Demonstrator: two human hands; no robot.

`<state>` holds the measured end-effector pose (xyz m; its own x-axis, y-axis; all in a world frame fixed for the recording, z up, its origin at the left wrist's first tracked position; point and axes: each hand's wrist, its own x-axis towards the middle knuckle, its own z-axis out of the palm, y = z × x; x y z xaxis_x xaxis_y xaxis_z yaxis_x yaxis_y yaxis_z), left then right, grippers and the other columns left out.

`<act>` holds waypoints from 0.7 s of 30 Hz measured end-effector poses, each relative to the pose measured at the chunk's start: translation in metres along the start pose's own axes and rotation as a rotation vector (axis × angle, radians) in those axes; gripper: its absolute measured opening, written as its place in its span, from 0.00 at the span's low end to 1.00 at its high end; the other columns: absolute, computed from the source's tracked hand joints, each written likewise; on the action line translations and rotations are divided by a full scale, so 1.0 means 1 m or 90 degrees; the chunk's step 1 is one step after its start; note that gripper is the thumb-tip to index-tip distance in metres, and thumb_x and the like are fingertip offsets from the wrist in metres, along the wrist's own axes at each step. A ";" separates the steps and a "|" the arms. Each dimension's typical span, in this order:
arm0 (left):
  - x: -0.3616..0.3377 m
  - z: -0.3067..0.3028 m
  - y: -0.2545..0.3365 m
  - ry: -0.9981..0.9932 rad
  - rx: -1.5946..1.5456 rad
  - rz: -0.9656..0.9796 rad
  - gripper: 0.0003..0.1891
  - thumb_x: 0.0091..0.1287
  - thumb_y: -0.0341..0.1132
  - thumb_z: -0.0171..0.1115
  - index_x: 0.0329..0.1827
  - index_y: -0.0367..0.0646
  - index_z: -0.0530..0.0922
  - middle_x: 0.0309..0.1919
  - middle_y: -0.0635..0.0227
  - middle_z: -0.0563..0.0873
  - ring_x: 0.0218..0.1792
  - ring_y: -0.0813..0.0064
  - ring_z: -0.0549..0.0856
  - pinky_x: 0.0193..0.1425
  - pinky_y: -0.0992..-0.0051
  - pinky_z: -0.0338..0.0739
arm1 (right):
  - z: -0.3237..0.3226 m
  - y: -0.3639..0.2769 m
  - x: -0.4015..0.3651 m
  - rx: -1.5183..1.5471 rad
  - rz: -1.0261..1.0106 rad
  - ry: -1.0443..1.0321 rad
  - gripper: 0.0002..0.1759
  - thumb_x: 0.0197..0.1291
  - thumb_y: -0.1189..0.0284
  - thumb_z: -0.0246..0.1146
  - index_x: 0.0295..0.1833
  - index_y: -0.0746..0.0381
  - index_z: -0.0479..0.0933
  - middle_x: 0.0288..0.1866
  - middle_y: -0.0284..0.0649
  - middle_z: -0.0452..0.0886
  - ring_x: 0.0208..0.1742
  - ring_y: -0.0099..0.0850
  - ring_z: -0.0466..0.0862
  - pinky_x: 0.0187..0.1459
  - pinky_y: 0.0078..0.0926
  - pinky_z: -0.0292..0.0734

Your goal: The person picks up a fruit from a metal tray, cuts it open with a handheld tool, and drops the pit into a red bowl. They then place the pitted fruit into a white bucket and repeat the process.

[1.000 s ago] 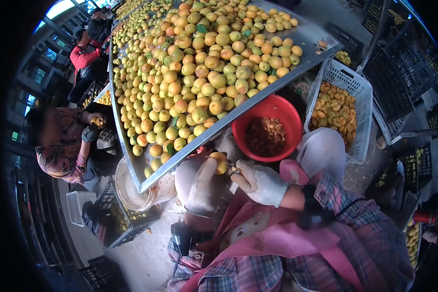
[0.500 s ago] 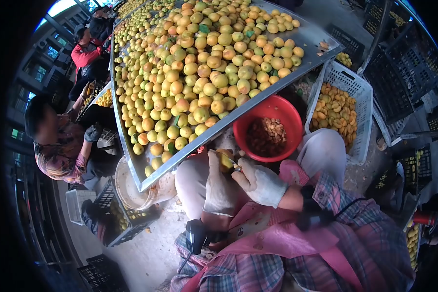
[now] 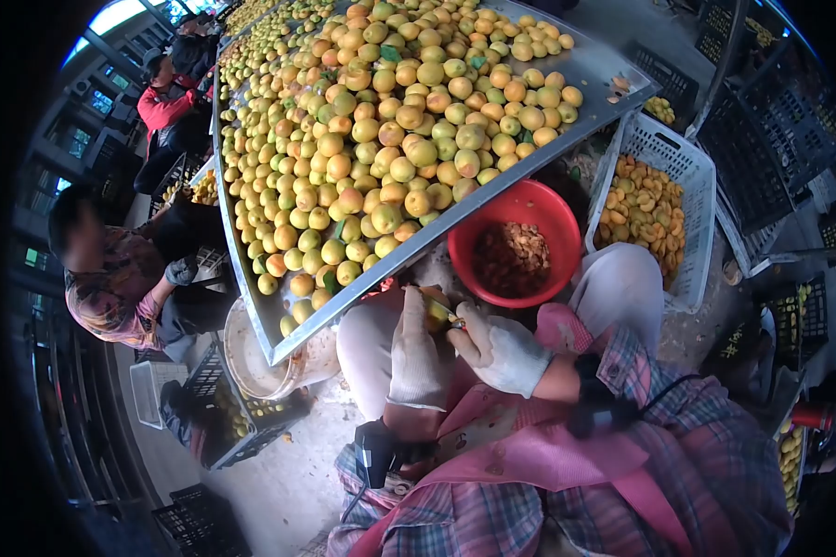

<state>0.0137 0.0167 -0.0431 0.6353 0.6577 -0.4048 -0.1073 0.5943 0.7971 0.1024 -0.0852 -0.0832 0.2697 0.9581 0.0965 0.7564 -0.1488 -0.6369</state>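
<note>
My gloved left hand [image 3: 414, 360] is closed around a yellow-green apricot [image 3: 437, 314], held above my lap near the table's front edge. My gloved right hand [image 3: 503, 355] is pinched on a small knife [image 3: 456, 322], its tip against the apricot; most of the tool is hidden by my fingers. Just beyond my hands stands a red bowl [image 3: 565, 206] with pits in it. A large heap of whole apricots [image 3: 381, 158] lies on the metal table [image 3: 418, 247] in front of me.
A white crate [image 3: 698, 200] of apricot halves stands right of the bowl. A whitish bucket [image 3: 241, 357] is under the table's left corner, beside a black crate [image 3: 251, 446]. Co-workers [image 3: 111, 278] sit along the left side. Black crates [image 3: 738, 153] are stacked at right.
The apricot has turned somewhat in my left hand, and the knife has shifted slightly with it. At left, the nearest co-worker's hands have moved down.
</note>
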 end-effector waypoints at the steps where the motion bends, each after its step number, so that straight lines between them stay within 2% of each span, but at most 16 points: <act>1: 0.001 -0.001 -0.004 0.000 -0.015 0.000 0.26 0.77 0.53 0.43 0.55 0.36 0.73 0.45 0.63 0.80 0.43 0.72 0.80 0.51 0.75 0.75 | 0.005 0.003 -0.002 -0.031 -0.007 0.012 0.14 0.59 0.71 0.58 0.49 0.66 0.75 0.52 0.61 0.74 0.35 0.46 0.82 0.34 0.36 0.80; 3: 0.003 -0.003 -0.009 -0.001 -0.031 -0.004 0.25 0.78 0.53 0.43 0.56 0.37 0.73 0.46 0.63 0.80 0.43 0.72 0.80 0.51 0.75 0.74 | 0.004 0.006 -0.006 -0.062 -0.010 0.021 0.14 0.59 0.70 0.59 0.49 0.66 0.75 0.52 0.62 0.75 0.33 0.46 0.82 0.34 0.36 0.80; 5: 0.006 -0.008 -0.008 -0.062 -0.096 -0.029 0.24 0.78 0.51 0.44 0.56 0.36 0.72 0.43 0.65 0.80 0.44 0.74 0.79 0.51 0.75 0.73 | -0.009 0.006 -0.004 -0.124 -0.193 0.130 0.14 0.60 0.70 0.58 0.49 0.65 0.75 0.49 0.60 0.75 0.30 0.47 0.82 0.33 0.37 0.79; 6: 0.007 -0.010 -0.010 -0.063 -0.095 -0.029 0.24 0.78 0.51 0.44 0.56 0.36 0.72 0.43 0.65 0.80 0.44 0.74 0.79 0.51 0.75 0.73 | -0.013 0.003 0.000 -0.124 -0.192 0.131 0.14 0.60 0.70 0.58 0.49 0.65 0.75 0.49 0.60 0.75 0.30 0.47 0.82 0.33 0.37 0.79; 8: 0.006 -0.014 -0.010 -0.067 0.011 0.054 0.22 0.77 0.50 0.47 0.55 0.37 0.72 0.40 0.66 0.79 0.43 0.76 0.78 0.51 0.75 0.73 | -0.017 -0.004 0.008 0.040 0.028 -0.002 0.13 0.60 0.71 0.58 0.49 0.65 0.75 0.48 0.58 0.75 0.33 0.46 0.82 0.33 0.38 0.78; 12: 0.000 0.000 0.001 0.006 0.124 0.111 0.21 0.76 0.49 0.49 0.54 0.36 0.72 0.39 0.65 0.78 0.41 0.76 0.78 0.51 0.75 0.73 | 0.001 0.002 0.001 -0.004 -0.054 0.038 0.12 0.60 0.72 0.58 0.48 0.65 0.75 0.48 0.55 0.74 0.35 0.46 0.82 0.33 0.39 0.78; 15: 0.008 -0.007 -0.004 0.005 0.034 0.148 0.22 0.76 0.51 0.48 0.51 0.37 0.72 0.39 0.64 0.78 0.39 0.75 0.77 0.49 0.74 0.74 | 0.002 0.001 -0.004 -0.015 -0.067 0.028 0.12 0.59 0.72 0.58 0.48 0.65 0.75 0.50 0.55 0.74 0.37 0.46 0.82 0.34 0.38 0.78; 17: 0.006 -0.004 0.002 0.009 -0.171 0.044 0.22 0.77 0.52 0.47 0.50 0.39 0.73 0.38 0.63 0.79 0.40 0.71 0.79 0.49 0.72 0.75 | 0.000 -0.001 -0.005 0.006 -0.051 0.030 0.13 0.61 0.72 0.58 0.49 0.66 0.76 0.51 0.57 0.74 0.36 0.46 0.82 0.33 0.38 0.78; 18: 0.006 -0.005 0.002 -0.005 -0.161 0.051 0.22 0.77 0.54 0.45 0.48 0.41 0.73 0.38 0.61 0.80 0.42 0.67 0.80 0.51 0.69 0.75 | 0.002 -0.001 -0.005 0.007 -0.050 0.029 0.13 0.61 0.72 0.58 0.49 0.66 0.76 0.51 0.57 0.74 0.36 0.46 0.82 0.33 0.38 0.78; 20: 0.010 -0.011 -0.007 -0.016 -0.183 0.036 0.26 0.76 0.57 0.44 0.48 0.39 0.73 0.40 0.60 0.81 0.43 0.64 0.81 0.52 0.67 0.76 | 0.005 -0.001 0.000 -0.047 -0.100 0.182 0.19 0.67 0.60 0.58 0.52 0.65 0.70 0.17 0.44 0.77 0.19 0.42 0.81 0.22 0.39 0.74; 21: 0.011 -0.007 -0.007 -0.026 -0.206 0.022 0.30 0.75 0.60 0.43 0.49 0.37 0.74 0.42 0.58 0.82 0.44 0.61 0.81 0.53 0.64 0.77 | 0.002 -0.004 0.001 -0.048 -0.100 0.183 0.19 0.67 0.60 0.58 0.52 0.65 0.70 0.17 0.44 0.77 0.19 0.42 0.81 0.22 0.39 0.74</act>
<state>0.0159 0.0226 -0.0561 0.6565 0.6650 -0.3561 -0.3628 0.6922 0.6239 0.0982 -0.0828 -0.0820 0.2954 0.8640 0.4076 0.8410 -0.0327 -0.5401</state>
